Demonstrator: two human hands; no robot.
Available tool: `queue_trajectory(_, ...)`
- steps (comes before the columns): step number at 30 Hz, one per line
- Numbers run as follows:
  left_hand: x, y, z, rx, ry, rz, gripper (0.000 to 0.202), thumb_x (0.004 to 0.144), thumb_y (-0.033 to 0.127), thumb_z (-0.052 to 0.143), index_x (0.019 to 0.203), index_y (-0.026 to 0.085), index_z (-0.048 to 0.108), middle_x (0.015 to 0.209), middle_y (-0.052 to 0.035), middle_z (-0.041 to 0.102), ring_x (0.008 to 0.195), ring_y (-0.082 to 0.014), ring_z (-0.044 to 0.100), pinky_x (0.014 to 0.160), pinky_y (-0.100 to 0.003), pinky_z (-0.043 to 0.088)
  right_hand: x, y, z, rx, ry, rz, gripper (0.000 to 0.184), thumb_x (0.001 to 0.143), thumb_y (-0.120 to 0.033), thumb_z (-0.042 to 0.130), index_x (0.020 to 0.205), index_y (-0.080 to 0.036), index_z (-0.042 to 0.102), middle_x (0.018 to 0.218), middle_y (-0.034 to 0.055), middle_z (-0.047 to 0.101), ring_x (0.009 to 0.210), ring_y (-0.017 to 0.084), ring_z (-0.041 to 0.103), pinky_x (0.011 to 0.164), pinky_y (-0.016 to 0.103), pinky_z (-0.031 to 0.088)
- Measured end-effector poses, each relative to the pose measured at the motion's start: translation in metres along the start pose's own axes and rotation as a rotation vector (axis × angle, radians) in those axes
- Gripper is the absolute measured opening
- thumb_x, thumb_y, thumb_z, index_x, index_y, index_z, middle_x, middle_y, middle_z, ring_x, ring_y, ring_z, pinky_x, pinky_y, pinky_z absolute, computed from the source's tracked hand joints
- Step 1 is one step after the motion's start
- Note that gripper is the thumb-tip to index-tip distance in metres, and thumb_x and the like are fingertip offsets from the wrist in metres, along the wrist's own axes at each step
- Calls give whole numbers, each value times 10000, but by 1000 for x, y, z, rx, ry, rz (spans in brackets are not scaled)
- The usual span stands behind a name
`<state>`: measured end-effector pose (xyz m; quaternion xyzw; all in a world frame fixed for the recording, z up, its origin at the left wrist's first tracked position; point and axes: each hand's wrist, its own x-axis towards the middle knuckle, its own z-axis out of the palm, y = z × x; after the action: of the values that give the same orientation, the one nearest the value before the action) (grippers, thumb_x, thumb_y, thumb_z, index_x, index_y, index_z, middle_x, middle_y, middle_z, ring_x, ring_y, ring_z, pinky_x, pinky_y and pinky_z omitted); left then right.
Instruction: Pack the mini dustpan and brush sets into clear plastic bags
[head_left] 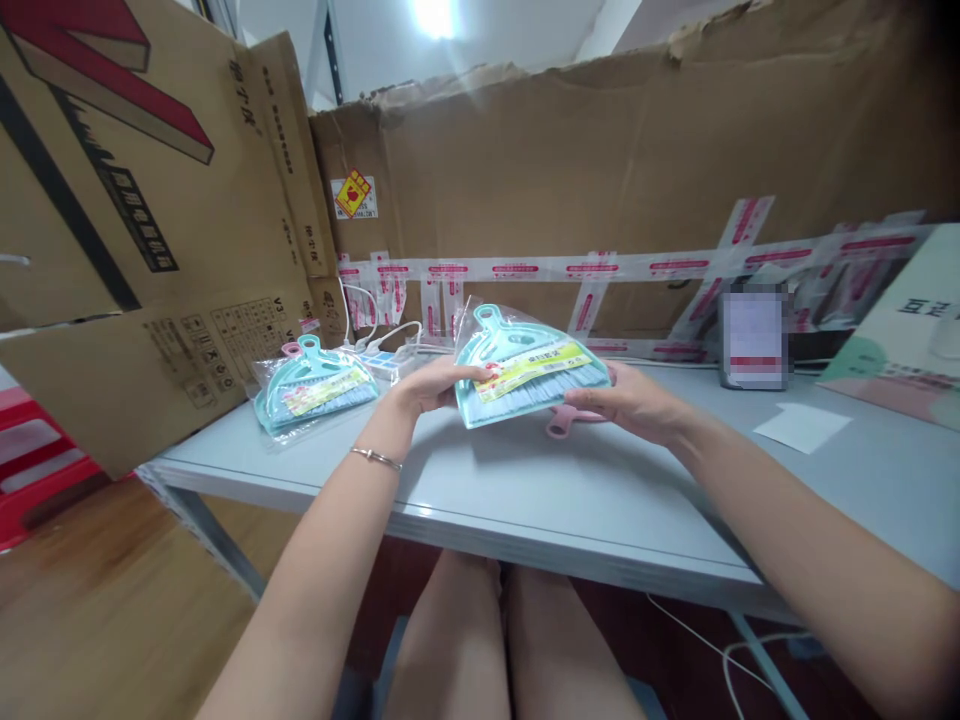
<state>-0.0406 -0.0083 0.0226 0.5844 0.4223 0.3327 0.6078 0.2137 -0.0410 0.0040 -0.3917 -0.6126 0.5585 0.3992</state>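
Bagged teal dustpan (315, 392) lies at left on the counter (480, 490). Left hand (435, 385) and right hand (634, 400) grip opposite sides of the held dustpan set (534, 368), tilted above the counter; phone (754, 338) stands upright farther right.

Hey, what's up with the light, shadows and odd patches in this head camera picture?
Head view: the white ceiling light is overexposed, with faint flare below it; a soft shadow falls on the smooth grey table beneath the held turquoise plastic dustpan set; the upper right corner darkens; the upright, dark-framed device shows a pixelated screen.
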Motion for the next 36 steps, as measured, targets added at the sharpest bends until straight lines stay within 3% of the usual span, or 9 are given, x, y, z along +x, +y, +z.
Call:
queue_trajectory(5, -25, -7, 12, 1, -51, -20, 381, 642, 234, 758, 979, 122, 621, 960, -100, 675, 762, -144, 646, 695, -268, 520, -37, 5, 22, 57, 38, -36, 495, 604, -334, 796, 1037, -183, 611, 1041, 71, 682, 986, 236, 621, 950, 408, 457)
queue_trajectory(11, -51, -21, 28, 13, -100, -97, 362, 643, 274, 764, 967, 168, 642, 1004, -70, 678, 804, -140, 646, 718, -257, 519, -82, 13, 48, 186, 236, 0, 671, 569, -336, 821, 1163, -231, 529, 1142, 77, 648, 1071, 241, 594, 932, 377, 490)
queue_trajectory(15, -62, -26, 43, 49, -94, 5, 390, 680, 310, 736, 1028, 178, 620, 1076, -70, 664, 892, -161, 635, 767, -258, 503, -95, 24, 57, 257, 350, 8, 581, 582, -359, 809, 1099, -214, 590, 1058, 68, 680, 1003, 248, 625, 905, 378, 514)
queue_trajectory(18, -67, -29, 56, 122, 10, 103, 595, 674, 361, 736, 1199, 187, 519, 1213, -97, 600, 1054, -218, 585, 851, -297, 480, -101, 34, 62, 288, 457, 43, 493, 579, -389, 802, 998, -198, 625, 991, 61, 695, 928, 242, 647, 827, 354, 560)
queue_trajectory(21, -68, -37, 63, 229, 156, 115, 856, 633, 423, 754, 1352, 185, 357, 1311, -136, 518, 1164, -273, 512, 921, -348, 438, -109, 41, 68, 231, 567, 52, 453, 576, -413, 800, 924, -189, 615, 931, 56, 703, 838, 215, 663, 748, 309, 585)
queue_trajectory(25, -68, -50, 65, 380, 269, 148, 873, 641, 520, 712, 1374, 227, 341, 1334, -134, 490, 1237, -325, 434, 979, -399, 374, -116, 40, 78, 151, 581, 30, 538, 617, -436, 772, 1038, -188, 547, 998, 74, 682, 806, 216, 676, 730, 324, 601)
queue_trajectory(30, -77, -56, 62, 350, 268, 96, 740, 733, 538, 617, 1357, 214, 384, 1299, -116, 502, 1120, -256, 536, 909, -324, 434, -117, 34, 86, 142, 647, 60, 973, 619, -426, 773, 1383, -215, 210, 794, 25, 687, 699, 219, 694, 750, 362, 594)
queue_trajectory(32, -83, -56, 61, 295, 253, 86, 650, 765, 481, 606, 1327, 204, 431, 1282, -107, 510, 1032, -214, 585, 846, -280, 464, -118, 37, 82, 66, 640, 57, 1027, 633, -463, 748, 1420, -200, 144, 701, 15, 677, 642, 221, 684, 712, 375, 590)
queue_trajectory(36, -89, -58, 59, 200, 220, 111, 545, 762, 366, 634, 1260, 183, 510, 1219, -106, 563, 873, -163, 629, 752, -261, 490, -124, 50, 64, -324, 686, 23, 776, 655, -591, 661, 1294, -233, 403, 594, -9, 625, 476, 189, 595, 503, 343, 527)
